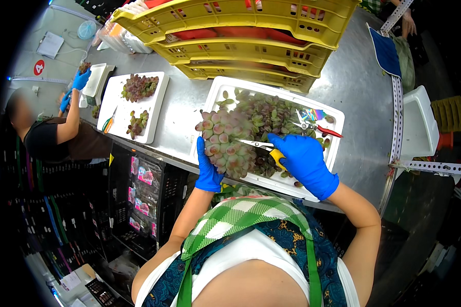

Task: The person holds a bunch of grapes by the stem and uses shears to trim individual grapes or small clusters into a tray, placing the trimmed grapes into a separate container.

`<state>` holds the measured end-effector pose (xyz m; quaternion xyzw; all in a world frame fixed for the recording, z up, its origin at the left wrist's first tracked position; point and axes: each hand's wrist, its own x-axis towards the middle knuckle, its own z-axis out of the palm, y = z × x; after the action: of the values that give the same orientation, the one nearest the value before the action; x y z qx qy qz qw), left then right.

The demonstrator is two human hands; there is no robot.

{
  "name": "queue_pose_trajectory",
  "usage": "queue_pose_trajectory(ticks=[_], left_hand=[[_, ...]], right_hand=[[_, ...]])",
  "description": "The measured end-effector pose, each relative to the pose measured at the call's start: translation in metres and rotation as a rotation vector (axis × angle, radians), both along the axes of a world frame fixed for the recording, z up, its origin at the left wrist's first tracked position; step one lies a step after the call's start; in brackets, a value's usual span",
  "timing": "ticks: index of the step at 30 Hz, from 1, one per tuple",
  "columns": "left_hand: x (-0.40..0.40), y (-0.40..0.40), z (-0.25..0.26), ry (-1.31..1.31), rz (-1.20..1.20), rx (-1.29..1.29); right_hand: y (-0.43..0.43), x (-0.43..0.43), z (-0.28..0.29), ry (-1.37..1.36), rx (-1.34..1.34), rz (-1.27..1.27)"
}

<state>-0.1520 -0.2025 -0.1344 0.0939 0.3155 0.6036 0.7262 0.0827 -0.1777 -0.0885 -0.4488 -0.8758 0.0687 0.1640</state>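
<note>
In a blue glove, my left hand (209, 167) supports a large bunch of pale green and pink grapes (226, 140) from its near left side. My gloved right hand (303, 161) grips scissors (277, 156) with a yellow handle. Their blades point left and reach the bunch's right side; whether the tips touch a berry cannot be told. Beneath both hands lies a white foam tray (336, 153) heaped with darker loose grapes (271, 115). Red-handled snips (328, 131) rest at the tray's right, beside a shiny rainbow-coloured piece (313, 114).
Stacked yellow plastic crates (249, 50) stand behind the tray on the metal table (178, 119). To the left, another white foam tray (138, 115) holds two grape bunches and orange-handled scissors (108, 123). A gloved co-worker (61, 130) stands beyond. A perforated metal post (396, 119) edges the right side.
</note>
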Motion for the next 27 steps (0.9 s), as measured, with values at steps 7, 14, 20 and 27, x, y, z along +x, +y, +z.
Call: queue_pose_trajectory(ticks=[7,14,20,27], left_hand=[[0.0,0.0,-0.003,-0.074,-0.013,0.039],[0.0,-0.002,-0.011,-0.046,0.007,0.015],[0.002,-0.002,-0.009,-0.046,0.0,0.037],[0.002,0.0,-0.008,-0.035,-0.006,0.06]], right_hand=[[-0.005,-0.004,0.009,0.197,-0.239,-0.038],[-0.002,-0.006,0.02,0.155,-0.435,-0.072],[-0.002,-0.004,0.023,0.126,-0.488,-0.078],[0.0,-0.006,0.024,0.104,-0.532,-0.093]])
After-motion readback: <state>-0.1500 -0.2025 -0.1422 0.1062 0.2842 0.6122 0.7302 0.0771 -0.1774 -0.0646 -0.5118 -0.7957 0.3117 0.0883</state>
